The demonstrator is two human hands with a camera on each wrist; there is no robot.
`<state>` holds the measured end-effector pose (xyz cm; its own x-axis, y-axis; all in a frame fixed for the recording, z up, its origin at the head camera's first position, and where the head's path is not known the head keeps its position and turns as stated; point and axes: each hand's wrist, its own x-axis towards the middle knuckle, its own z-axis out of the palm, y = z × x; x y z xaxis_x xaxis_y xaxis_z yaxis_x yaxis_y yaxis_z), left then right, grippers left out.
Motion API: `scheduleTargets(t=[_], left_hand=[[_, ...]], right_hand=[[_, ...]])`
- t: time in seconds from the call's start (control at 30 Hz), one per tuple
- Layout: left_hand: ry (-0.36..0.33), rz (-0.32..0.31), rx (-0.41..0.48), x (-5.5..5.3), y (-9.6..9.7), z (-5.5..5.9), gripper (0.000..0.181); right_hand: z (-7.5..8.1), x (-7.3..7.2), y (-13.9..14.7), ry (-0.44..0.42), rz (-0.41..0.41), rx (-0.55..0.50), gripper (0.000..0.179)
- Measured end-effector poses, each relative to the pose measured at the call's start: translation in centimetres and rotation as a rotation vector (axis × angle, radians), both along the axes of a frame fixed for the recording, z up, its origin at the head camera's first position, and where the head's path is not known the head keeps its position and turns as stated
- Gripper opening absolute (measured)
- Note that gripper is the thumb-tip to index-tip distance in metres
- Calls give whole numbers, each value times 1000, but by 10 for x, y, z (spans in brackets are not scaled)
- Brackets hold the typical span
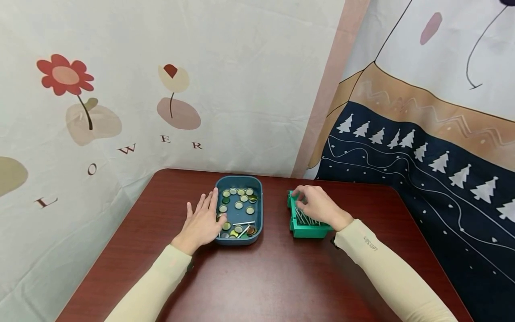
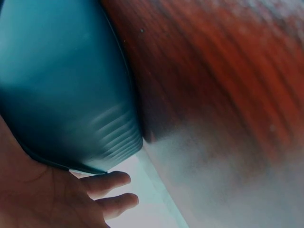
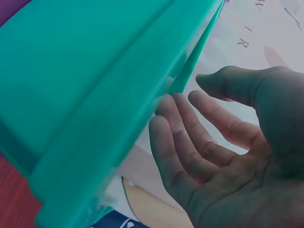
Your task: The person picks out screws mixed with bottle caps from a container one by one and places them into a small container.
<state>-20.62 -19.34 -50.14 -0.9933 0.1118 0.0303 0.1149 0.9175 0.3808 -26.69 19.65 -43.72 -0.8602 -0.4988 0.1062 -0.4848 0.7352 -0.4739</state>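
Note:
My left hand (image 1: 200,222) rests at the left rim of a dark blue tray (image 1: 260,210), fingers straight and its thumb over the inside. Bottle caps (image 1: 239,205) lie scattered in the tray, with a few nails (image 1: 243,223) near its front. In the left wrist view the tray's outer wall (image 2: 71,95) shows beside the palm. My right hand (image 1: 318,206) is over a green box (image 1: 309,232) holding many nails (image 1: 302,217). Its fingers (image 3: 178,156) are loosely bent at the box's edge in the right wrist view, with a gap to the thumb and nothing held between.
Both containers stand near the back of a reddish-brown wooden table (image 1: 249,277), the green box right of the tray with bare tabletop between. A printed cloth (image 1: 241,89) hangs right behind the table, and a dark blue patterned part (image 1: 386,174) hangs along the right edge.

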Motion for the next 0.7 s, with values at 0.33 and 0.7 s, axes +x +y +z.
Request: scheduleTargets(t=[0.33, 0.7], left_hand=[[-2, 1, 9, 1, 0, 1, 92], [10, 2, 7, 0, 0, 0, 92]], right_hand=[[3, 12, -21, 67, 46, -47, 25], [-1, 19, -52, 51, 110, -51, 26]])
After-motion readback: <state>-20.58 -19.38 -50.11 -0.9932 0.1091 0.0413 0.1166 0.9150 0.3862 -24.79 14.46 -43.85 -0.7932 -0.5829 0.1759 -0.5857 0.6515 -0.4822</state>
